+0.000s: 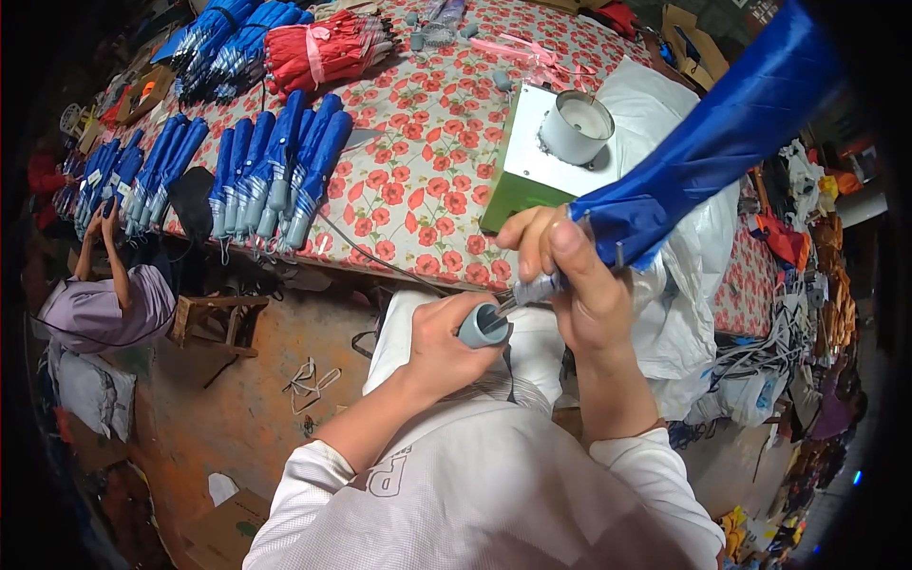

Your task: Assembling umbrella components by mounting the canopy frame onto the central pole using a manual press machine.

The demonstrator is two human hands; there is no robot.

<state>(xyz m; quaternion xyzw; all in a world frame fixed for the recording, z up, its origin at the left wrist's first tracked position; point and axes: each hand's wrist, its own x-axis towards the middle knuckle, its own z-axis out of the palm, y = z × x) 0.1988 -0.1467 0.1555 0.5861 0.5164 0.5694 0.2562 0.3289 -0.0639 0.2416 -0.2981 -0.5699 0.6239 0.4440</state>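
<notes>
My left hand (440, 344) is closed around a grey-blue hollow umbrella handle (484, 328), its open end turned up to the right. My right hand (594, 290) grips a blue folded umbrella (708, 147) near its lower end, thumb raised along the cloth. The umbrella slants up to the upper right edge. Its thin metal shaft reaches down to the mouth of the handle; how deep it goes inside, I cannot tell. Just beyond my right hand stands a green box (503, 195) with a white top and a round metal pot (578, 126).
Several blue umbrellas with grey handles (275, 185) lie along the table's left front edge. Behind them is a tied red umbrella bundle (323, 52). The tablecloth (418, 142) has red flowers. White sacking (684, 313) hangs at the right. A person in a lilac top (109, 304) works at far left.
</notes>
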